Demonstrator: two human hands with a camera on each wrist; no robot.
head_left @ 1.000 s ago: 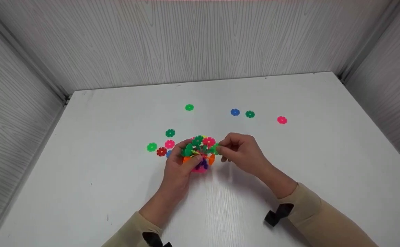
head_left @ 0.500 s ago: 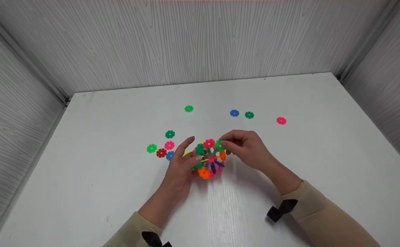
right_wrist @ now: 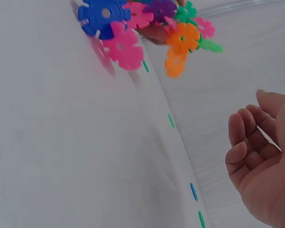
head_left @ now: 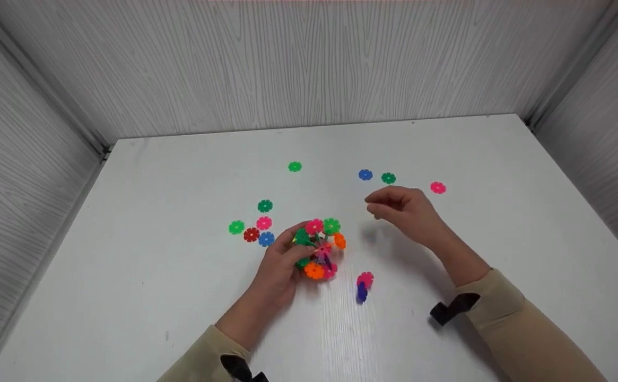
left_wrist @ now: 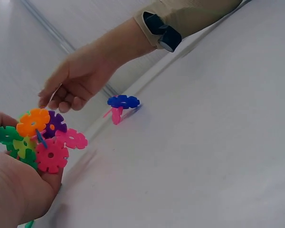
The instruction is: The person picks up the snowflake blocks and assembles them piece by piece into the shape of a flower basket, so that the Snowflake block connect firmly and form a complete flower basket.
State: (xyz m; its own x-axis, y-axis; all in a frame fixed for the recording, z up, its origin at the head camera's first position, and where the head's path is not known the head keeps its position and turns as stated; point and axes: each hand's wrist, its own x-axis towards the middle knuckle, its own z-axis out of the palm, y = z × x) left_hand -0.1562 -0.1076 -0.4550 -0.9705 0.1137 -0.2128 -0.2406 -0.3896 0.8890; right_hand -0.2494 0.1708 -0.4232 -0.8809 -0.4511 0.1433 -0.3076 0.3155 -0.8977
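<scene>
A ball-like cluster of interlocking snowflake discs [head_left: 314, 271] in green, pink, orange and purple is held in my left hand [head_left: 279, 268], thumb across its near side. In the left wrist view the same cluster [left_wrist: 51, 155] sits against the left fingers. Up and to the right of it, my right hand [head_left: 407, 212] is raised over the table; the right wrist view shows its fingers [right_wrist: 251, 135] loosely bent around nothing. Two joined discs, a pink one [head_left: 365, 279] and a dark blue one [head_left: 362, 293], rest on the table to the right of the cluster.
Left of the cluster lie loose discs: a dark green disc [head_left: 265, 206], a red disc [head_left: 251, 234], a blue disc [head_left: 266, 239] and others. Farther back are a light green disc [head_left: 295, 166], another blue disc [head_left: 365, 174] and a pink disc [head_left: 438, 187]. Grainy panels [head_left: 309, 63] wall the white table.
My right hand has let go of the cluster's light green disc and moved up and right. The joined pink and blue discs now lie apart on the table. The left hand still holds the cluster.
</scene>
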